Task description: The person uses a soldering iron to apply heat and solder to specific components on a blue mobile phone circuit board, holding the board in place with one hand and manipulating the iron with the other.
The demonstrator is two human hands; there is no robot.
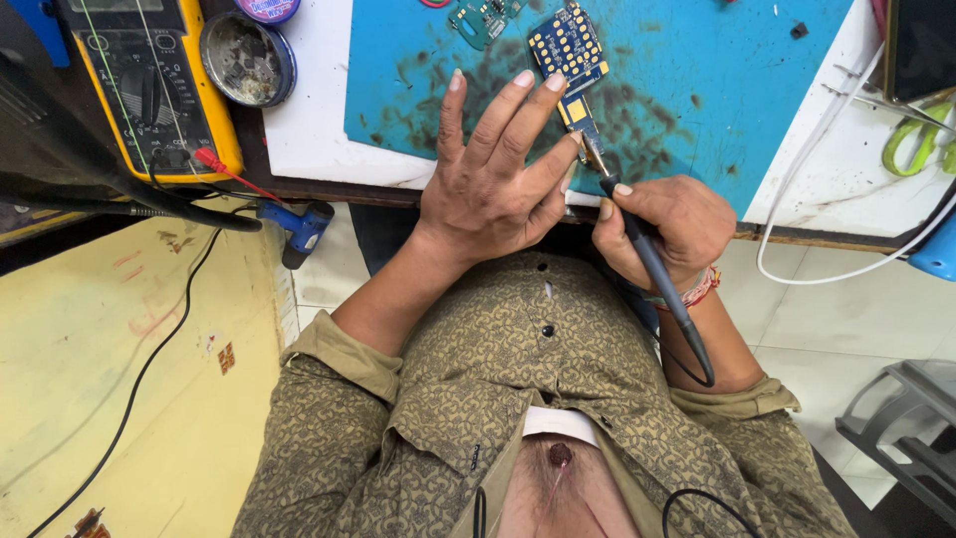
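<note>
My left hand (495, 179) lies flat, fingers spread, fingertips pinning the blue circuit board (571, 60) to the blue mat (697, 90) near the desk's front edge. My right hand (662, 224) is closed around a dark soldering iron (652, 264), tip touching the board's lower end. Yellow multimeter (149, 85) and round flux tin (244, 60) sit toward the left edge. Green-handled scissors (921, 139) toward the right edge.

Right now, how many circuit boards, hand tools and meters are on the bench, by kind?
Circuit boards: 2, the blue board under the left hand and a green board.
Soldering irons: 1, in the right hand.
Multimeters: 1.
Round tins: 1.
Total: 5
</note>
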